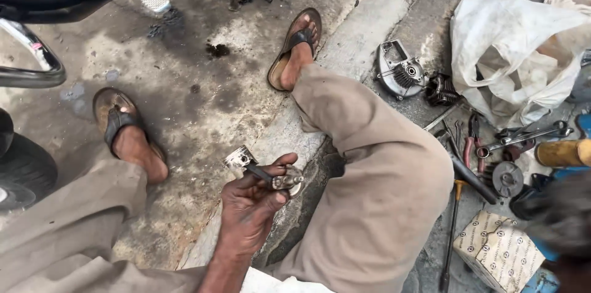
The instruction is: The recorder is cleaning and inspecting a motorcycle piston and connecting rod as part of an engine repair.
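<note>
One hand (249,204) in view, between the bent knees, forearm coming up from bottom edge. Palm up, fingers curled, thumb pressed over the top: closed grip. Can't tell left or right. Other hand out of view.

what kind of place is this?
Likely a roadside motorcycle repair spot: oil-stained concrete ground, loose hand tools and an engine cover lying about, and the left hand holding a piston with connecting rod.

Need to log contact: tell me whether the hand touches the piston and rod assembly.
Touching. The head view shows the left hand with fingers wrapped around the connecting rod.
</note>
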